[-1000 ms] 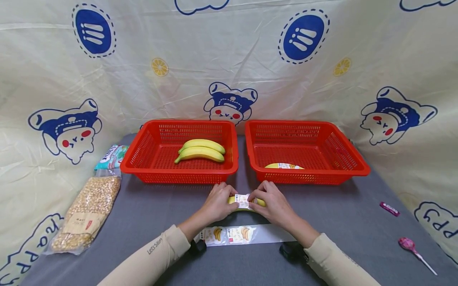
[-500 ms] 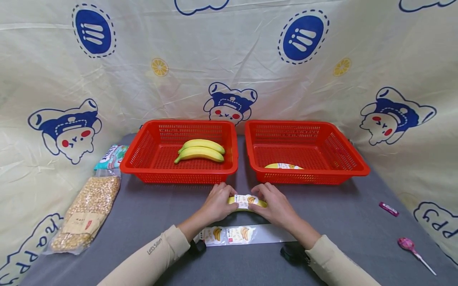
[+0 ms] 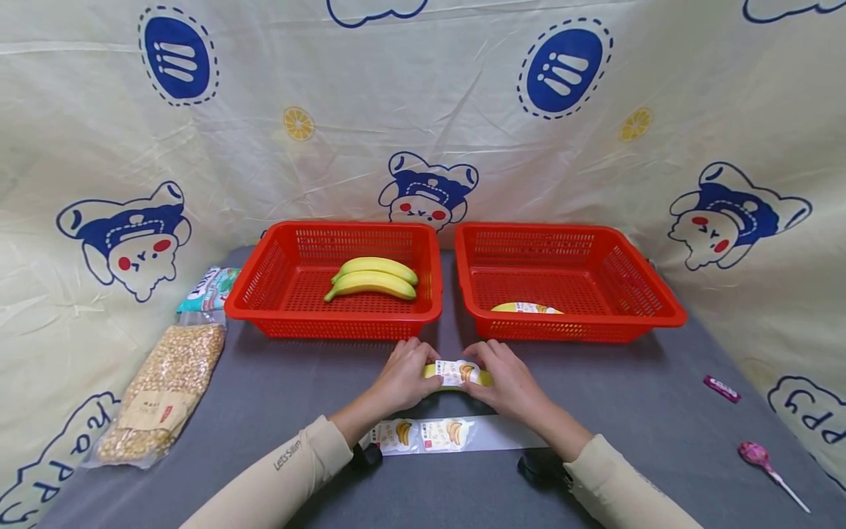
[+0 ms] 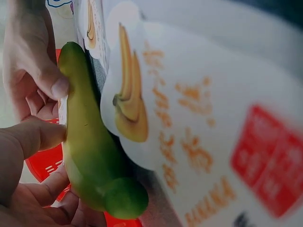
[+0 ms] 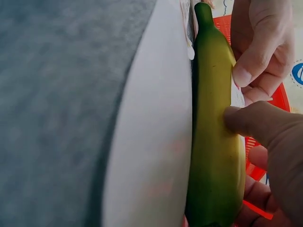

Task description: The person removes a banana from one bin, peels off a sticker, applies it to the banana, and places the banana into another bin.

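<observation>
A yellow-green banana [image 3: 487,379] lies crosswise on the cloth between my hands, its ends green in both wrist views. A white printed label [image 3: 452,372] sits across its upper side. My left hand [image 3: 399,376] grips the left part, with the thumb on the near side by the label's edge. The right hand [image 3: 505,376] holds the right part, thumb against the banana [image 5: 213,123] at the label's right edge, fingers on the far side. Just nearer lies a label strip [image 3: 505,432] with two banana-picture stickers showing; it looms large beside the banana [image 4: 92,137] in the left wrist view.
Behind the hands stand two red baskets: the left basket [image 3: 337,328] holds two bananas [image 3: 373,275], the right basket [image 3: 575,330] one labelled banana [image 3: 525,308]. At left are a bag of kernels [image 3: 161,386] and a turquoise packet [image 3: 210,289]; at right, a lollipop [image 3: 755,454] and a small purple-pink packet [image 3: 722,388].
My right fingers have lifted off the label's right part and moved slightly right, uncovering its banana picture. The left hand keeps its hold. Baskets and strip stay put.
</observation>
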`<state>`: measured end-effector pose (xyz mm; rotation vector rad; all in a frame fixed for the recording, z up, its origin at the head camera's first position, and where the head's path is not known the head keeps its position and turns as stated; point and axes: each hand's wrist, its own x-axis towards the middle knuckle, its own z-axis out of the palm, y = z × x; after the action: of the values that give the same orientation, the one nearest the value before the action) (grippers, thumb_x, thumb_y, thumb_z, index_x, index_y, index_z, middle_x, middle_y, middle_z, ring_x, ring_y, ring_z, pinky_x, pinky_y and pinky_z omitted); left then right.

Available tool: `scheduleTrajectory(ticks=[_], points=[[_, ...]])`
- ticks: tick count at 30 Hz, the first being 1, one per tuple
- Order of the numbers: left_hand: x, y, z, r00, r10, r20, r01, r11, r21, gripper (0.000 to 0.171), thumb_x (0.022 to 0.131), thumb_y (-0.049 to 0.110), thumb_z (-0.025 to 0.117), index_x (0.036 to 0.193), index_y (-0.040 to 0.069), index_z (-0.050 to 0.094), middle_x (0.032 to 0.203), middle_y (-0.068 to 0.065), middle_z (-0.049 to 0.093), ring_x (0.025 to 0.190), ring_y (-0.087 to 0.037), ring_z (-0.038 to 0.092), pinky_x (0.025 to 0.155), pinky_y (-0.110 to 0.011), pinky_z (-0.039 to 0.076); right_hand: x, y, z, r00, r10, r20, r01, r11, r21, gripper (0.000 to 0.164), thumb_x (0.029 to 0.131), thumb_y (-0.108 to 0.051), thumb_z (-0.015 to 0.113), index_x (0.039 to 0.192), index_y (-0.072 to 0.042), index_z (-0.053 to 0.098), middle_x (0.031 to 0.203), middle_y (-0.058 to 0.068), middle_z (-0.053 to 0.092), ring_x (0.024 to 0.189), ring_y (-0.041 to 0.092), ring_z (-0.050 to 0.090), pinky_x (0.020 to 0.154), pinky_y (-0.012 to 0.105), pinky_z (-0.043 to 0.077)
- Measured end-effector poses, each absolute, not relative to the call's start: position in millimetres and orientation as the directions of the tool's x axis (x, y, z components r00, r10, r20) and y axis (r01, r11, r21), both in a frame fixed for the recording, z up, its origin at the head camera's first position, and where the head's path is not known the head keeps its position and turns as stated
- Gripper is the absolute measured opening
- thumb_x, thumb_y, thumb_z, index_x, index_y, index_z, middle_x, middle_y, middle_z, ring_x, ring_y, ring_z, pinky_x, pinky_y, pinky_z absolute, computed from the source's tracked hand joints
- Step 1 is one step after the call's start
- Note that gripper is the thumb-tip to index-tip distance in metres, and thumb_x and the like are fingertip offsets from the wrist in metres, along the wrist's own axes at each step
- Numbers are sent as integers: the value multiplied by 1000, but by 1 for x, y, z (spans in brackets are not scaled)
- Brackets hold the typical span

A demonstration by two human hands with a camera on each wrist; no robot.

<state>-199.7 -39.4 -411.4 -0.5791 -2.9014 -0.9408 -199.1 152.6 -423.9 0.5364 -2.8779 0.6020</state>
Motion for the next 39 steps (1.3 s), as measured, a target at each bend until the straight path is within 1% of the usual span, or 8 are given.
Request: scheduleTrajectory(ticks=[8,10,14,22,27,32,36,39], points=[[-203,-31,-413,-930,348,121,363,809,463,38,74,38,75,95,11,60,86,-1,52,85,-17,44,78,-31,37,-197,156,-425,-918,-330,220,-393,836,-384,47,68,-23,83,108,-15,58,92,0,54,88,15,46,74,30,42],[-203,-30,-413,-929,348,124,365,815,449,37,74,37,76,94,11,59,87,-1,52,86,-17,45,79,-31,38,-196,156,-425,-916,-333,225,-398,833,-384,47,69,-23,83,108,-15,58,93,0,54,89,15,46,75,30,42],[-202,-31,-412,-927,352,129,370,803,467,35,72,29,78,95,9,60,90,-4,54,87,-20,46,81,-33,39,-197,156,-425,-908,-343,242,-413,831,-372,46,69,-24,83,108,-16,59,94,0,54,89,15,46,75,30,41],[-203,-34,-411,-931,355,82,344,782,521,37,72,24,79,99,8,60,95,-5,53,92,-21,45,86,-36,38,-200,150,-428,-910,-333,248,-405,842,-356,56,70,-38,81,115,-16,56,95,0,54,85,13,45,70,26,37],[-203,-35,-411,-927,362,93,353,764,540,41,72,23,79,100,11,52,95,-4,52,92,-21,45,86,-37,37,-197,152,-427,-900,-340,272,-422,835,-352,48,69,-26,82,111,-21,60,94,-1,52,87,14,45,71,27,38],[-202,-36,-411,-917,371,146,391,765,512,44,71,21,78,101,12,49,96,-5,52,91,-23,47,85,-38,38,-194,157,-428,-881,-360,309,-460,804,-377,41,70,-16,80,106,-24,63,100,1,51,92,16,47,74,30,39],[-201,-37,-412,-907,387,164,415,763,495,42,71,20,78,101,14,49,94,-5,52,89,-23,47,81,-36,37,-195,160,-429,-858,-391,332,-501,779,-376,31,73,-17,79,100,-24,66,103,3,51,93,18,48,76,32,40],[-201,-38,-413,-904,399,151,416,747,519,39,73,20,78,100,17,49,93,-4,50,88,-22,45,80,-35,35,-196,160,-430,-853,-393,343,-509,772,-380,27,74,-21,79,98,-24,68,101,2,52,92,17,49,76,31,40]])
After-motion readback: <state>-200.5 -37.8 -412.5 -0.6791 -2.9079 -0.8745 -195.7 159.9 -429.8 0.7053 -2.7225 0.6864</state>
